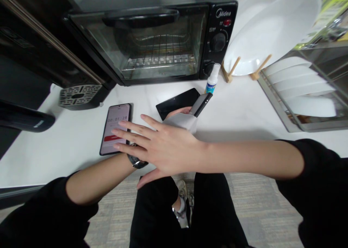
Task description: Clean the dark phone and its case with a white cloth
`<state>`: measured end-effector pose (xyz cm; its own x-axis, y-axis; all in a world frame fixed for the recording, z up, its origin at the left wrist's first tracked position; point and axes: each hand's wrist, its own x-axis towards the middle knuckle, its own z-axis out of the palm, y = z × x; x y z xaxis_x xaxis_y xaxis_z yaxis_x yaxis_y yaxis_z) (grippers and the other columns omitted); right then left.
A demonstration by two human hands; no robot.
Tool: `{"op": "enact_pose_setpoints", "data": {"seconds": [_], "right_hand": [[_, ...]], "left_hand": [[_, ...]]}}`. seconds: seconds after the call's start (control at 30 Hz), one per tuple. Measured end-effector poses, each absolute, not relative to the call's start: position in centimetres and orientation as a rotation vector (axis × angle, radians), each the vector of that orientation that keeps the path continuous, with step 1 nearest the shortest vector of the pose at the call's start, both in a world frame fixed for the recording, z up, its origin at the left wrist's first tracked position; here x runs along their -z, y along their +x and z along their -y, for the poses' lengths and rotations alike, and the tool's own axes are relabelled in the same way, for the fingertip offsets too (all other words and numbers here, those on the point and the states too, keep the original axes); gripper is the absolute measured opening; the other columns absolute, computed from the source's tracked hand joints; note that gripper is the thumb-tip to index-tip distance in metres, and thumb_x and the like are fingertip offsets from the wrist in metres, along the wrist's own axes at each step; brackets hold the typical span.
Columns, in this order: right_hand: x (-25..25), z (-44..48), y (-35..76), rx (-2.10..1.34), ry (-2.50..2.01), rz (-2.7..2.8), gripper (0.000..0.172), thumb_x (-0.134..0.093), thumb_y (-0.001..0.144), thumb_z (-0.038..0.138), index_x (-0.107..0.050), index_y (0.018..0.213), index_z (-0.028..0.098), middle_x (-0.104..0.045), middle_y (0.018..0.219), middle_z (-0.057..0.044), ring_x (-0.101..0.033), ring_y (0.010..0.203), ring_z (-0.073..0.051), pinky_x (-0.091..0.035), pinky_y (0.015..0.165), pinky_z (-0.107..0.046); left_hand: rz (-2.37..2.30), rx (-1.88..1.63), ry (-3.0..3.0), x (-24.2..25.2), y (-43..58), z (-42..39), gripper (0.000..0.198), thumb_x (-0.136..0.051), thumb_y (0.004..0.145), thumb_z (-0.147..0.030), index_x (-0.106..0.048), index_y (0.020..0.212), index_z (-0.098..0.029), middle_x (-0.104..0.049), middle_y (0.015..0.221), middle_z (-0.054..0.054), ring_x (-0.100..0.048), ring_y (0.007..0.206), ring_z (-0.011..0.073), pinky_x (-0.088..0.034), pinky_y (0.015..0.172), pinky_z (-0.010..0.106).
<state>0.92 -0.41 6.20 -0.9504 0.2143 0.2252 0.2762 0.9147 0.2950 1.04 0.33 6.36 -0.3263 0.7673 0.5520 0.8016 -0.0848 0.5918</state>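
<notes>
Far left: a black appliance with a perforated drip tray (77,96) stands on the white countertop (239,110). Just right of it, a dark-framed smartphone with a lit timer screen (117,119) lies flat, face up.

The right hand (163,146) reaches across from the right, its fingers released and spread, none curled. Its fingertips (115,132) lie over the lower half of that screen; whether they touch the glass cannot be told. Beneath it runs the left forearm, bearing a dark wristwatch (137,162).

The left hand (178,113) is largely hidden under the right. Its visible part is clenched on a pale grey cloth (183,122) and a slim silver-and-black flat device (201,105), which is held tilted near the countertop's middle. Just beside them, a black glossy rectangular slab (175,101) lies flat.

Behind stands a black toaster oven with a glass door (152,41), door closed. At its right foot, a small white spray bottle with a blue label (212,79) stands upright.

Further right, large white plates (272,30) lean in a wooden rack (228,72). Far right, a metal dish drainer (274,103) holds more white dishes.
</notes>
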Motion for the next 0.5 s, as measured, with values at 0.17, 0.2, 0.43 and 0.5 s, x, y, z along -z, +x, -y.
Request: {"op": "enact_pose_setpoints", "data": {"seconds": [0.17, 0.2, 0.43, 0.5], "right_hand": [[-6.3, 0.4, 1.7, 0.476, -0.394, 2.849, 0.096, -0.029, 0.102, 0.083, -0.034, 0.170, 0.015, -0.037, 0.175, -0.018, -0.035, 0.163, -0.038, -0.035, 0.129, -0.058], [-6.3, 0.4, 1.8, 0.460, -0.399, 2.847, 0.096, -0.029, 0.102, 0.084, -0.034, 0.170, 0.016, -0.037, 0.175, -0.018, -0.036, 0.162, -0.039, -0.036, 0.128, -0.058], [-6.8, -0.8, 2.3, 0.374, -0.372, 2.792, 0.099, -0.034, 0.099, 0.087, -0.048, 0.161, 0.011, -0.047, 0.169, -0.021, -0.044, 0.158, -0.039, -0.037, 0.127, -0.061], [-7.2, -1.8, 2.6, 0.314, -0.375, 2.756, 0.097, -0.038, 0.099, 0.086, -0.053, 0.157, 0.009, -0.052, 0.165, -0.022, -0.047, 0.156, -0.039, -0.037, 0.127, -0.061]], "left_hand": [[1.720, 1.897, -1.605, -3.0, 0.1, -0.2, 0.092, -0.063, 0.071, -0.094, -0.053, 0.150, -0.048, -0.024, 0.177, -0.023, 0.058, 0.146, 0.0295, 0.005, 0.138, 0.074], [1.633, 1.957, -1.688, -1.7, -1.3, 0.1, 0.091, -0.060, 0.070, -0.096, -0.054, 0.148, -0.048, -0.028, 0.176, -0.022, 0.057, 0.148, 0.0295, 0.010, 0.137, 0.072], [1.232, 2.151, -2.299, 4.7, -7.7, -0.4, 0.102, -0.059, 0.068, -0.099, -0.042, 0.155, -0.050, -0.034, 0.175, -0.015, 0.021, 0.168, 0.0365, -0.027, 0.135, 0.072], [1.444, 2.231, -2.367, 4.5, -5.5, -2.9, 0.096, -0.054, 0.073, -0.101, -0.048, 0.153, -0.047, -0.049, 0.168, -0.008, -0.007, 0.170, 0.0407, -0.037, 0.129, 0.072]]}}
